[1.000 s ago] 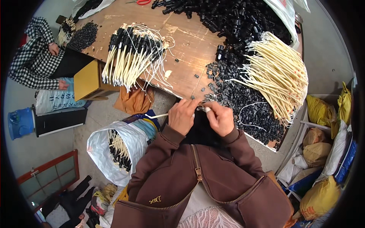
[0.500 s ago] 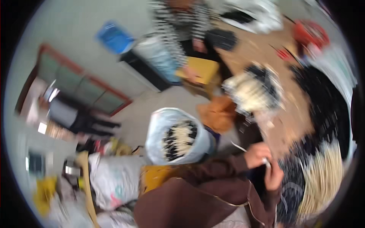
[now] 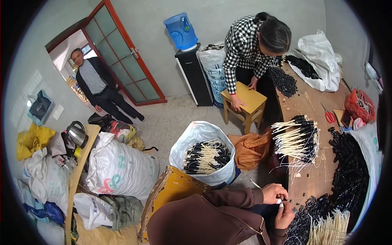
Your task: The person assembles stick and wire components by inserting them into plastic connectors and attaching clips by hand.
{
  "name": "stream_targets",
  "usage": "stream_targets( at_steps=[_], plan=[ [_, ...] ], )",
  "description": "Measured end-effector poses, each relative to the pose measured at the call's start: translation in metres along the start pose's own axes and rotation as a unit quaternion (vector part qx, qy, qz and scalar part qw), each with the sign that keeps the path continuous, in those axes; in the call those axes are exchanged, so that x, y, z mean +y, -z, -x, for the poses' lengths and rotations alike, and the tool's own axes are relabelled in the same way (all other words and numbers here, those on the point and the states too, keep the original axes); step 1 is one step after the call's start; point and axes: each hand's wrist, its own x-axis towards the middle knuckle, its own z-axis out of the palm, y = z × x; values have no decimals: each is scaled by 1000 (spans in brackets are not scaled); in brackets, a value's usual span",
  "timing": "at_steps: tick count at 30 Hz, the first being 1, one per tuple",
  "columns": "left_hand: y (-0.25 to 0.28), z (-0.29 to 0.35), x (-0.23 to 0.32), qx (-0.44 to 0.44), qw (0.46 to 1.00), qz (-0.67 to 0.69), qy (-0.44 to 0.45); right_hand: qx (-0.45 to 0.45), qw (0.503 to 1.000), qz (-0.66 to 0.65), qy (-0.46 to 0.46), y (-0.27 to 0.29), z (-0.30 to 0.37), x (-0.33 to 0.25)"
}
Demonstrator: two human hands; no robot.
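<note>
My left hand [image 3: 274,192] and my right hand [image 3: 285,214] meet at the near edge of the wooden table [image 3: 314,179], together pinching a thin cream tube [image 3: 256,184] with a small white end piece between the fingers. Just right of my hands lies a heap of small black caps [image 3: 304,218]. A bundle of cream tubes [image 3: 328,228] lies at the lower right. Farther up the table rests a batch of cream tubes with black heads [image 3: 298,139]. A large pile of black parts [image 3: 351,163] fills the table's right side.
A white sack of finished tubes [image 3: 206,157] stands left of me beside an orange bag [image 3: 251,149]. A seated person in a checkered top [image 3: 249,45] leans on a yellow stool [image 3: 244,98]. Another person stands in the doorway [image 3: 100,87]. Full sacks [image 3: 120,169] and a water dispenser [image 3: 188,53].
The view has swung sharply left from looking down at the table to taking in the room. My hands stay together on the tube at the table edge.
</note>
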Motion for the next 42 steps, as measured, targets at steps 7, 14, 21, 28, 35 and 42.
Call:
stream_targets(
  at_steps=[7,14,21,28,35,42],
  plan=[
    [-6,5,0,35,997,52,38,-27,998,12,-53,3,7,9],
    [-12,8,-11,-1,999,-32,-26,-26,999,7,-39,10,16,7],
    [3,-9,0,-13,990,53,-126,-21,997,-34,-67,17,7,1],
    [-13,-50,-1,-175,970,109,-127,73,984,-26,-160,21,11,12],
    [-53,-166,-69,-18,972,-168,-162,181,942,-80,-271,44,28,36],
    [-59,-177,-100,-88,958,-251,-108,198,906,-149,-342,45,33,48]
  ],
)
